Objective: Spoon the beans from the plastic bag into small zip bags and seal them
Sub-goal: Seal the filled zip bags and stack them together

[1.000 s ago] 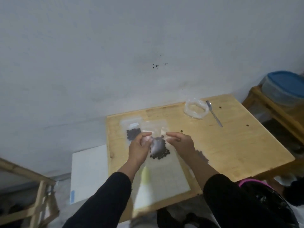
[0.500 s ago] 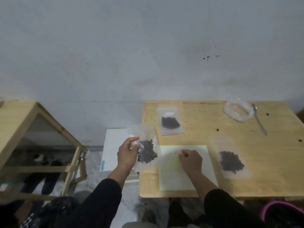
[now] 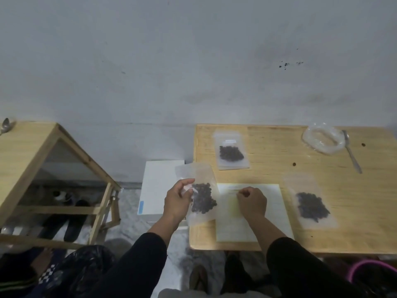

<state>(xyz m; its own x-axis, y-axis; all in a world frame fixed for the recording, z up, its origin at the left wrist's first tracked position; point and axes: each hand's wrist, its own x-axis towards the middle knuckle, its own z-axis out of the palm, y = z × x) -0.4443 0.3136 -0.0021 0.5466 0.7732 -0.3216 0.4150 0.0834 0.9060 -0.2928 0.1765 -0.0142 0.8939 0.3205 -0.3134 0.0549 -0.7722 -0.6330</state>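
A person's left hand (image 3: 176, 201) pinches a bean-filled zip bag (image 3: 202, 196) above the worktop (image 3: 354, 190) edge, while the right hand (image 3: 251, 202) rests curled, holding nothing, on paper (image 3: 277, 211).

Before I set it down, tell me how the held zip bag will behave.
Probably floppy: the zip bag is thin clear film, pinched by the left hand at one edge. Likely bottom-heavy, since its beans cluster low. On the table it should lie flat like the other bags.

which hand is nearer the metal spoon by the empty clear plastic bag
Right. The right hand rests on the stack of zip bags, below-left of the metal spoon; the left hand is farther left, past the table edge.
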